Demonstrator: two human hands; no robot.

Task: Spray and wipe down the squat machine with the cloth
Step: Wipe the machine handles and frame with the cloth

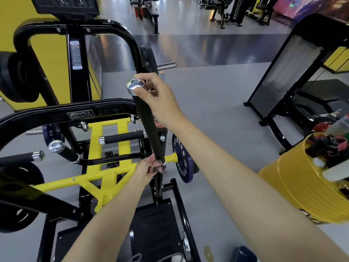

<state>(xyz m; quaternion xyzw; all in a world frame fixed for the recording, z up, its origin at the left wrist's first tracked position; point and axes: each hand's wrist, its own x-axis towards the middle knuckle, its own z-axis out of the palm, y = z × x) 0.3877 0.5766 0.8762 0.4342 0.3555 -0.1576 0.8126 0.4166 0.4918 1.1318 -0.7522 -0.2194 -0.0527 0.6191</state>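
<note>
At centre frame, the right hand (pixel 160 103) is clenched round the top of a black foam-covered handle with a chrome end cap (pixel 149 125), thumb on the cap. Below it, the left hand (pixel 144 170) grips a bunched pink mesh cloth (pixel 156 166) against the handle's lower end. The handle belongs to the black and yellow steel squat machine (pixel 105 176) filling the left half. A purple round weight plate (pixel 182 163) hangs just right of the cloth, and a yellow ribbed drum (pixel 283 186) stands at right.

Yellow drum (pixel 294 190) at right — ribbed; black tilted platform (pixel 283 72) behind it; bench (pixel 154 13) far off.
</note>
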